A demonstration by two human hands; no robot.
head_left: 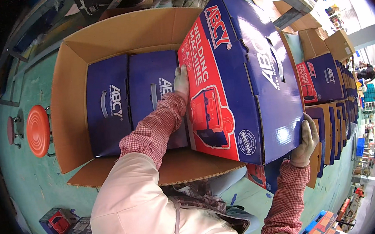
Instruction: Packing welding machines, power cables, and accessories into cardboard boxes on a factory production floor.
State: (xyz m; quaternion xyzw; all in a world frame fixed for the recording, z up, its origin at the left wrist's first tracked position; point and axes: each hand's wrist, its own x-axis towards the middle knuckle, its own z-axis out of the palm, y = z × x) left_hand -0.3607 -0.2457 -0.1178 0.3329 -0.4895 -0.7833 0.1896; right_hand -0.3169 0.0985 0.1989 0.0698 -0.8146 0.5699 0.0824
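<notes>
Holding a blue-and-red box (pixel 242 84) between two gloved hands, presumably pressing from opposite sides to share its weight and control its tilt. Laying the left hand (pixel 181 81) against the box's red face, with fingers nearly straight and wrapping nothing; curving the right hand (pixel 304 141) around the near right corner, with fingers partly bent onto it. Leaning the box over the right end of an open carton (pixel 68 91), hiding its underside and so leaving any support there impossible to tell. Reaching over two matching boxes, one (pixel 149 74) just left of the left hand, the other (pixel 109 136) farther left, apparently packed handle-up for easy lifting.
</notes>
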